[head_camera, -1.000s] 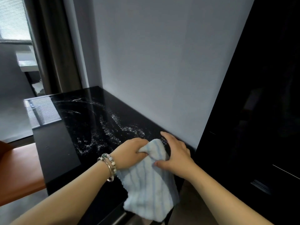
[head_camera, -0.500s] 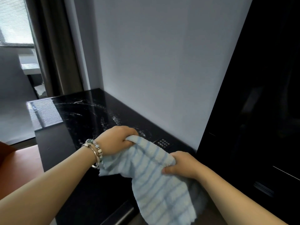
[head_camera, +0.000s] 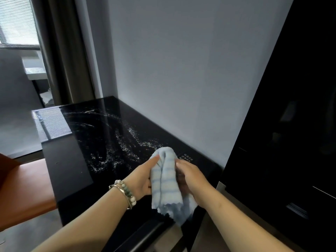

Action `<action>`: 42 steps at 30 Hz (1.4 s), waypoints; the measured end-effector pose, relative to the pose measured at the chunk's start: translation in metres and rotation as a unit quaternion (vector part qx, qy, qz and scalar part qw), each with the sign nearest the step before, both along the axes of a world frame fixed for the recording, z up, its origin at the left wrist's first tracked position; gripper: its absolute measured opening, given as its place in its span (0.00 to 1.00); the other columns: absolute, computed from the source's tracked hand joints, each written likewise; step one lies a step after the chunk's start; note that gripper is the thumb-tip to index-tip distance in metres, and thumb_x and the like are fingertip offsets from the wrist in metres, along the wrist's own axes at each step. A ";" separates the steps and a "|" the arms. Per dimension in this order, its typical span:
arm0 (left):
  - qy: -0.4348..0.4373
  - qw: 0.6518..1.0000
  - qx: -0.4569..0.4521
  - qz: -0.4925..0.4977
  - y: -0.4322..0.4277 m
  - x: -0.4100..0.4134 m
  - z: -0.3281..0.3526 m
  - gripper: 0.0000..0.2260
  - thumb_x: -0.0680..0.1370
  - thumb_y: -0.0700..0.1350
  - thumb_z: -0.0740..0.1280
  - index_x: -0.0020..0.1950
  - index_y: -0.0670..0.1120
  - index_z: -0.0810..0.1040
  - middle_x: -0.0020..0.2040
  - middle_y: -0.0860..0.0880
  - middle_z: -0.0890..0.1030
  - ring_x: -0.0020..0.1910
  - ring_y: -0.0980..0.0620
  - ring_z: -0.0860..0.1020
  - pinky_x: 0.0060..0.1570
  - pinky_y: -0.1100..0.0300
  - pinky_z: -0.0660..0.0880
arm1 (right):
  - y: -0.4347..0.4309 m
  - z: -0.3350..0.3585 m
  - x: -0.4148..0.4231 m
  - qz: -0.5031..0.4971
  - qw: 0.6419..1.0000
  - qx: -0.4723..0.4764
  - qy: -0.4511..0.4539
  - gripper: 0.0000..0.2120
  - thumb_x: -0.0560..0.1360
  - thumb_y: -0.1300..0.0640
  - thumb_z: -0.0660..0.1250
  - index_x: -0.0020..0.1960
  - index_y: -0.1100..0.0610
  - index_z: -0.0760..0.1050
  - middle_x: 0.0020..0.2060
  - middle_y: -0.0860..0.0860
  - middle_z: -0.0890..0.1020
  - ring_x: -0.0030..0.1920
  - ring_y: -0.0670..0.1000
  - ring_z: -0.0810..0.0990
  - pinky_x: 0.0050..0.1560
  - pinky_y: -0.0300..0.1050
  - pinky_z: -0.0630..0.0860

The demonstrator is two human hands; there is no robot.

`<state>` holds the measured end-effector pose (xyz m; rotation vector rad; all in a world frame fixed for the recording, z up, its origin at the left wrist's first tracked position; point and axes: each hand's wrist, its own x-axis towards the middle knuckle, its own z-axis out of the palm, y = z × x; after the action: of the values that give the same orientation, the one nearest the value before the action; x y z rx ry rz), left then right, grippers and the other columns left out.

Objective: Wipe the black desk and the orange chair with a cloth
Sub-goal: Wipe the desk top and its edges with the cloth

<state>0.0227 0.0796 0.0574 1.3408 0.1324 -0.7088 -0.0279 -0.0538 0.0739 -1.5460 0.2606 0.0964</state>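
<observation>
Cloth [head_camera: 164, 180] is gripped by the left hand [head_camera: 141, 180] and right hand [head_camera: 190, 176]; bunched, white specks on the bench [head_camera: 69, 170] could be missed.

So the table [head_camera: 72, 168] is a glossy black slab pushed right into the corner against the grey wall. Its top has whitish speckled smears [head_camera: 118, 151] swirled across the middle, and a small patch of white printed text [head_camera: 185, 157] sits near the wall edge. A window reflection shows on its far left end.
</observation>
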 end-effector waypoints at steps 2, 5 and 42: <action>0.014 0.999 -0.040 -0.009 0.005 0.004 -0.009 0.21 0.77 0.56 0.62 0.57 0.39 0.78 0.46 0.39 0.82 0.39 0.45 0.81 0.45 0.50 0.79 | 0.011 -0.003 -0.005 0.043 0.999 -0.004 -0.002 0.12 0.77 0.67 0.56 0.46 0.55 0.76 0.40 0.51 0.81 0.35 0.49 0.79 0.35 0.41 0.77; 0.015 1.000 -0.004 0.018 0.014 0.012 -0.023 0.21 0.76 0.50 0.66 0.61 0.34 0.75 0.52 0.35 0.81 0.44 0.40 0.81 0.52 0.47 0.78 | 0.021 -0.017 -0.007 0.076 0.989 -0.116 -0.057 0.16 0.73 0.71 0.58 0.48 0.50 0.70 0.46 0.45 0.80 0.41 0.44 0.80 0.43 0.39 0.76; -0.388 0.633 0.583 -0.331 -0.017 0.129 -0.153 0.46 0.67 0.74 0.53 0.75 0.56 0.36 0.74 0.55 0.32 0.73 0.51 0.32 0.72 0.44 0.37 | -0.103 -0.176 0.144 -0.031 0.738 -0.651 0.179 0.32 0.77 0.43 0.57 0.76 0.46 0.48 0.76 0.57 0.45 0.75 0.63 0.49 0.72 0.59 0.51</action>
<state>0.1518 0.0627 -0.0957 2.9470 -0.7958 -0.5332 0.1165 -0.1568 -0.1017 -2.9306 0.8008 0.1764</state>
